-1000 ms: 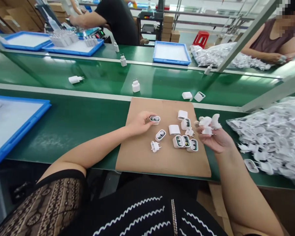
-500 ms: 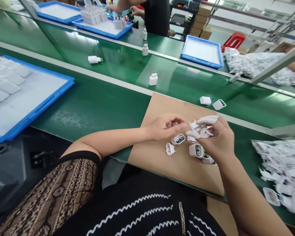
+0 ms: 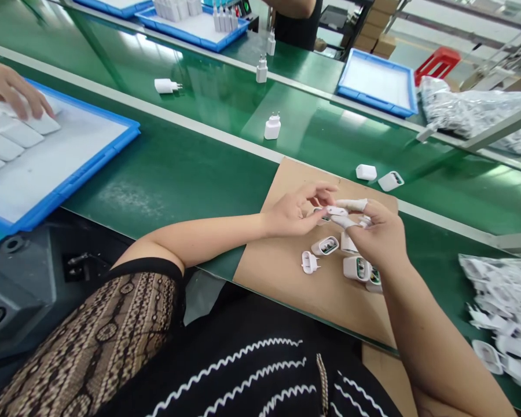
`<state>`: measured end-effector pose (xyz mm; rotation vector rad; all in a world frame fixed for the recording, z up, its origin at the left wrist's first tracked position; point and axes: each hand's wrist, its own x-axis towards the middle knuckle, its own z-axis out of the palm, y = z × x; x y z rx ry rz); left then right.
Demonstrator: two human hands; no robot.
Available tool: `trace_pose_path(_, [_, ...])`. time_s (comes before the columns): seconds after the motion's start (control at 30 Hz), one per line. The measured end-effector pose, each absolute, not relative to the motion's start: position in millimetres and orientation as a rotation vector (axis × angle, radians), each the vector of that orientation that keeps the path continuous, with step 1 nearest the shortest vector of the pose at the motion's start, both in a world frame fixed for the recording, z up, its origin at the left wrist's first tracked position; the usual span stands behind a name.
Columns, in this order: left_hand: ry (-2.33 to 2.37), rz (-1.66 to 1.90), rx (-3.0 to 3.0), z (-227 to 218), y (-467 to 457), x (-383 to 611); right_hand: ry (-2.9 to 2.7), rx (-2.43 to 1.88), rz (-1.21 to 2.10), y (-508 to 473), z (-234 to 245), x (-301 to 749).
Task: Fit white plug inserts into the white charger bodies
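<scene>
Both hands meet above a brown cardboard mat [image 3: 286,278]. My left hand [image 3: 297,212] pinches a small white charger shell [image 3: 323,213] between thumb and fingers. My right hand [image 3: 380,231], with white finger cots on two fingers, is closed on a white plug cap [image 3: 336,211] and presses it against that shell. Below the hands lie several open charger shells [image 3: 326,246] and one loose plug cap [image 3: 308,262].
A green conveyor belt [image 3: 191,104] carries finished chargers [image 3: 272,126]. A blue tray [image 3: 61,168] with white chargers sits at left, with another person's hand [image 3: 13,87] on it. More blue trays [image 3: 377,87] stand beyond. Bagged parts [image 3: 503,307] pile at right.
My left hand picked a shell off the mat and my right hand swung left to meet it. The view shifted left, and another person's hand appeared on the left tray.
</scene>
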<state>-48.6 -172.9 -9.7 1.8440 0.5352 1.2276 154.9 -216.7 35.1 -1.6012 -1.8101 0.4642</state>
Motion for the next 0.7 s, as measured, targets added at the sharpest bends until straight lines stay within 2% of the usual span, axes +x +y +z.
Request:
trace_pose_path(0.1, [0.733, 1.157, 1.95, -23.1, -162.4, -49.7, -1.732, -1.674, 0.426, -208.0, 26.4, 160.5])
trace_pose_path(0.27, [0.837, 0.815, 1.963, -42.3, -155.3, -43.7, -1.625, -1.812, 0.64, -203.1, 17.5, 164.7])
trace_pose_path(0.4, [0.962, 0.794, 1.936, -40.9, -158.2, -42.6, -1.524, -1.872, 0.608, -206.1, 21.9, 165.8])
trace_pose_path(0.5, [0.801, 0.795, 2.057, -40.5, -154.1, -44.8, -1.448, -1.851, 0.662, -209.0, 26.7, 166.8])
trace_pose_path(0.6, [0.52, 0.628, 2.069, -45.4, -146.8, -44.2, -1.309, -1.805, 0.799, -210.4, 29.2, 166.0])
trace_pose_path(0.7, [0.475, 0.565, 2.04, -50.0, -145.4, -42.0, -1.199, -1.784, 0.899, -210.1, 28.7, 164.6])
